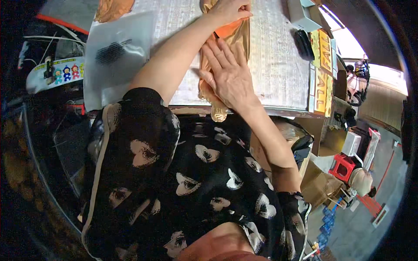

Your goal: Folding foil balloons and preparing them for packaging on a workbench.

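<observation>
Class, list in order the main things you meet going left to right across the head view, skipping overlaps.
Cartoon panel → clear plastic → right hand → black object → red stool

Wearing a black top [207,169] with pale hearts at a whitish table [278,74]. Have the right hand [231,76] laid palm-down with spread fingers on a long strip of shiny gold foil [243,35]. Have the left hand [229,12] curled over its far part, honestly can't tell if pinching it. Also seeing a clear plastic bag [117,76] at left, a dark case [304,45] and yellow boxes [324,82] at right, plus a red stool [341,168] on the floor [392,187].
</observation>
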`<action>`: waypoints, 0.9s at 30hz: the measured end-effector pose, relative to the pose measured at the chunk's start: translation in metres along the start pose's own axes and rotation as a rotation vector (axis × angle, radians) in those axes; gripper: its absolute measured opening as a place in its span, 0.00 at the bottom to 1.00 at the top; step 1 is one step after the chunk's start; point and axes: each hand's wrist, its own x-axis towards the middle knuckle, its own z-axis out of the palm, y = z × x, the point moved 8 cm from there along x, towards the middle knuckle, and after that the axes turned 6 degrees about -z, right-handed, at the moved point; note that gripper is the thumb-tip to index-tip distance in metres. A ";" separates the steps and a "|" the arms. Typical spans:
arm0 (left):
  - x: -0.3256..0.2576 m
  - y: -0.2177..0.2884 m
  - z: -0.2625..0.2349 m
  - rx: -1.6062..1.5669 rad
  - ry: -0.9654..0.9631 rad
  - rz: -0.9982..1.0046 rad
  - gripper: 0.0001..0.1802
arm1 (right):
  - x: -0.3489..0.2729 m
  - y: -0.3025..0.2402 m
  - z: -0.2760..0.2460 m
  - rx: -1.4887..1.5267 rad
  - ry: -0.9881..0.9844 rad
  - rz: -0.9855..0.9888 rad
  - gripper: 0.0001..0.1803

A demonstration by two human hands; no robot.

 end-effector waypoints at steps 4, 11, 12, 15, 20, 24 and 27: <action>-0.001 -0.023 -0.011 -0.078 -0.035 -0.057 0.11 | -0.012 -0.010 0.011 -0.068 -0.075 0.047 0.36; 0.010 -0.028 0.003 -0.091 -0.099 -0.108 0.12 | 0.004 -0.005 0.000 -0.054 0.020 0.168 0.36; 0.009 -0.033 0.004 -0.104 -0.122 -0.143 0.12 | 0.009 -0.003 0.001 -0.081 0.026 0.174 0.36; 0.011 -0.037 0.008 -0.125 -0.161 -0.191 0.12 | 0.017 0.000 0.004 -0.124 0.122 0.120 0.37; 0.010 -0.037 0.010 -0.135 -0.173 -0.197 0.12 | 0.014 0.002 0.010 -0.073 0.095 0.155 0.37; 0.011 -0.036 0.009 -0.134 -0.168 -0.189 0.12 | 0.016 0.007 0.000 -0.018 0.158 0.212 0.37; 0.012 -0.038 0.010 -0.130 -0.179 -0.196 0.12 | 0.016 0.009 0.003 -0.050 0.082 0.222 0.33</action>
